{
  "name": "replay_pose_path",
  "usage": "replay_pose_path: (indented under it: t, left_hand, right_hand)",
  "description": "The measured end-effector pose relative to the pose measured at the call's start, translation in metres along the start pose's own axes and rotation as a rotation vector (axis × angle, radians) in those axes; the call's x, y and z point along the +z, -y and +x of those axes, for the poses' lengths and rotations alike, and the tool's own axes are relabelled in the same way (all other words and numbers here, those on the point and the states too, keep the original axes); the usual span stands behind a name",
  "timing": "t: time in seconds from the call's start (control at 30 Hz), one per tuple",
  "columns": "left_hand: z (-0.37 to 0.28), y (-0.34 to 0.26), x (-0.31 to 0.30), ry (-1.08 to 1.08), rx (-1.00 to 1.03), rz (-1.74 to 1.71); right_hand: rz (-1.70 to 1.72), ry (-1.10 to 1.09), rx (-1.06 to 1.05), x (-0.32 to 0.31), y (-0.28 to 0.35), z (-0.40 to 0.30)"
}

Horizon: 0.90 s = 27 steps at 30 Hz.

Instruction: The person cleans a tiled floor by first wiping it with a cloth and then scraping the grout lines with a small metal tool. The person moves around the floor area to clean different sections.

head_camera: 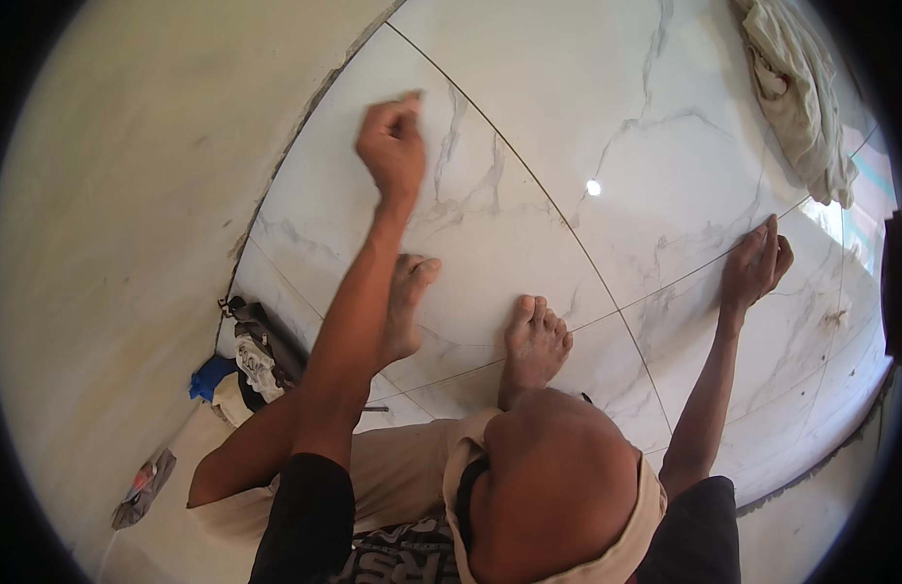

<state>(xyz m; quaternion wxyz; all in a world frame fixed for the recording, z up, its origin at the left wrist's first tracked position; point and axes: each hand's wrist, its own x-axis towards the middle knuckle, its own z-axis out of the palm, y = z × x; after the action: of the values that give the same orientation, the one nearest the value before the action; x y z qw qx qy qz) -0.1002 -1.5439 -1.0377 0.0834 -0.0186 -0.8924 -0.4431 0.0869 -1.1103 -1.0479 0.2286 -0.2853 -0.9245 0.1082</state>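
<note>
My left hand (pixel 394 142) is over the marble-patterned floor tiles (pixel 487 219), close to the wall. Its fingers are curled and slightly blurred, with thumb and forefinger close together; whether something thin is between them cannot be made out. Further right, my right hand (pixel 756 264) is low over or on the tiles, beside a dark tile joint (pixel 695 271). Its fingers are bent and near one another, and no object shows in them. Between the two hands, a small bright white spot (pixel 594 187) shows on a tile; it may be reflected light.
A pale wall (pixel 144 160) rises along the left, with a rough gap at its foot. A crumpled off-white cloth (pixel 801 109) lies at upper right. Bags and cloths (pixel 265 350) are heaped by the wall, near a plastic packet (pixel 144 489). My bare feet (pixel 536 339) rest on the tiles.
</note>
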Motion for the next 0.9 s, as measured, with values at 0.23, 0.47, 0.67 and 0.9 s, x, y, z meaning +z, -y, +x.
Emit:
replay_pose_path:
  t: [0.23,0.47,0.67,0.9]
  left_hand:
    - [-0.004,-0.022,0.013,0.031,-0.006,0.083]
    - [-0.014,-0.030,0.016,0.091,0.003,-0.026]
    - [-0.021,-0.031,0.013,0.137,0.021,0.022]
    - [-0.031,-0.035,0.014,0.140,0.062,0.037]
  right_hand:
    - [-0.017,0.022,0.002,-0.004,-0.015,-0.005]
    - [-0.015,0.006,-0.034,-0.002,-0.016,-0.004]
    - [-0.014,0.000,-0.050,-0.001,-0.018,-0.003]
    - [0.023,-0.002,-0.012,-0.002,-0.015,-0.004]
